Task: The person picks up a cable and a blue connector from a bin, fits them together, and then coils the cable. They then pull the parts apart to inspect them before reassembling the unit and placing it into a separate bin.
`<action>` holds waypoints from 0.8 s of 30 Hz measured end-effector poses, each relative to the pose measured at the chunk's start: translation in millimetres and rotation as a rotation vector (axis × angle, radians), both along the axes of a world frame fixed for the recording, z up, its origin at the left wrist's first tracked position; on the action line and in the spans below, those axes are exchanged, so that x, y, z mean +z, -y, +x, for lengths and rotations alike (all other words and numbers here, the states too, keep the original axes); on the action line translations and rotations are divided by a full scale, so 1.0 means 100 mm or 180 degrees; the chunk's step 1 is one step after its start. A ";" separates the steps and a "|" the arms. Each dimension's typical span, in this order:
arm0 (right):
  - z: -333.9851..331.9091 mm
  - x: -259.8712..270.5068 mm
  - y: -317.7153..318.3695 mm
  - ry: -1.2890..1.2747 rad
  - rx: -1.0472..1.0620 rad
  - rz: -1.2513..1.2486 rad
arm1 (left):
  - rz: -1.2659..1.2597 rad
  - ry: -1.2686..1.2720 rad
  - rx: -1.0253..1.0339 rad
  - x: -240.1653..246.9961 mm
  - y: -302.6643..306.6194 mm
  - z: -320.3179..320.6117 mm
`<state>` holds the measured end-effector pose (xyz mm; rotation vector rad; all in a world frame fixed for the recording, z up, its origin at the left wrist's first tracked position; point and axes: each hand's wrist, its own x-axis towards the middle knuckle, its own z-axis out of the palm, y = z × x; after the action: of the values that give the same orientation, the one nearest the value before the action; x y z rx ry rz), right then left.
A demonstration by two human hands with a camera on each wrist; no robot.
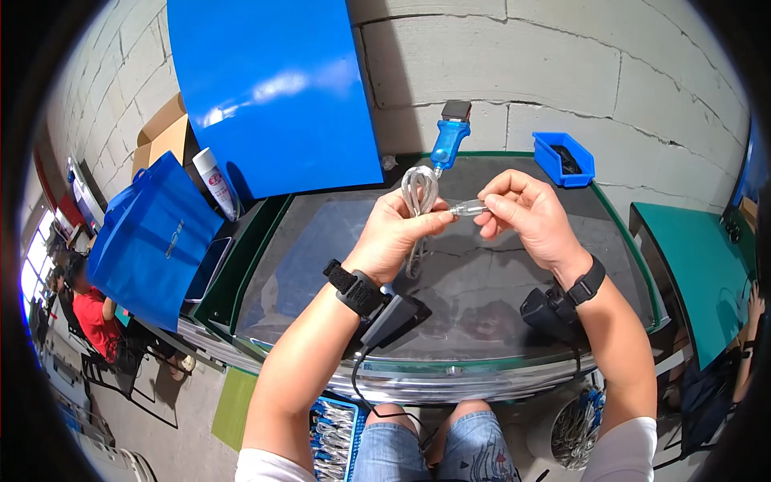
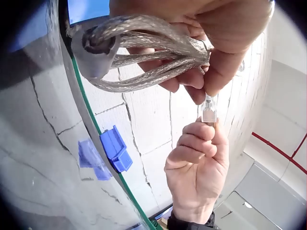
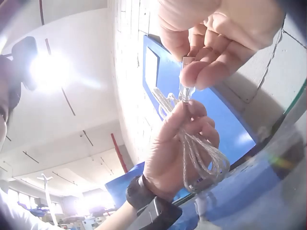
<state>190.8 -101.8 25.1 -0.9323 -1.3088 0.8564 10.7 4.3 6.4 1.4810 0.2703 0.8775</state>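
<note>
My left hand [image 1: 393, 233] grips a coiled cable [image 1: 419, 191] in a clear jacket with silvery braid. Its loops hang past the palm in the right wrist view. From the top of the coil rises a translucent blue connector [image 1: 450, 146] with a dark end. The cable's other end carries a clear-bodied USB plug [image 2: 208, 114], held between the two hands. Left thumb and fingertips pinch at the plug's cable end, while my right hand [image 1: 530, 215] pinches its metal end between thumb and fingers. Right fingertips partly cover the metal shell [image 3: 188, 61]. Both hands are raised above the dark tabletop.
A blue bin [image 1: 564, 161] with dark items sits at the table's back right. On the left are a spray can [image 1: 215, 183], a blue bag [image 1: 157, 241] and a large blue panel [image 1: 277, 96]. Below, a blue crate [image 1: 357, 426] and a bucket [image 1: 546, 438] hold cables.
</note>
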 end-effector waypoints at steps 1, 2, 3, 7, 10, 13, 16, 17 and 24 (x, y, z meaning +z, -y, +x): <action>0.00 -0.03 -0.01 0.0098 -0.0031 0.0168 | -0.0003 -0.0007 -0.0009 0.00 0.01 0.01; 0.00 -0.05 -0.03 0.0201 -0.0056 0.0340 | -0.0133 -0.0040 -0.0053 0.01 0.01 0.01; 0.01 -0.06 -0.04 0.0201 -0.0056 0.0341 | -0.0261 -0.0071 -0.0096 0.02 0.02 0.01; 0.00 -0.08 -0.04 0.0419 -0.0010 0.0564 | -0.0305 -0.0095 -0.0133 0.02 0.01 0.00; -0.01 -0.06 -0.03 0.0524 -0.0001 0.0638 | -0.0326 -0.0122 -0.0159 0.02 0.01 0.00; 0.00 -0.08 -0.03 0.0592 0.0031 0.0708 | -0.0246 -0.0071 -0.0200 0.01 0.00 -0.01; 0.00 -0.08 -0.03 0.0608 0.0072 0.0771 | -0.0182 -0.0082 -0.0177 -0.01 -0.02 -0.01; -0.01 -0.08 -0.03 0.0586 0.0092 0.0802 | -0.0147 -0.0078 -0.0181 -0.01 -0.03 -0.01; -0.04 -0.08 -0.04 0.0455 0.0143 0.0827 | -0.0453 0.0126 -0.0231 0.03 0.01 -0.01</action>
<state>187.3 -97.8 17.4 -0.7714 -1.5286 0.6434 10.2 3.1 9.9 1.3323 0.2433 0.8121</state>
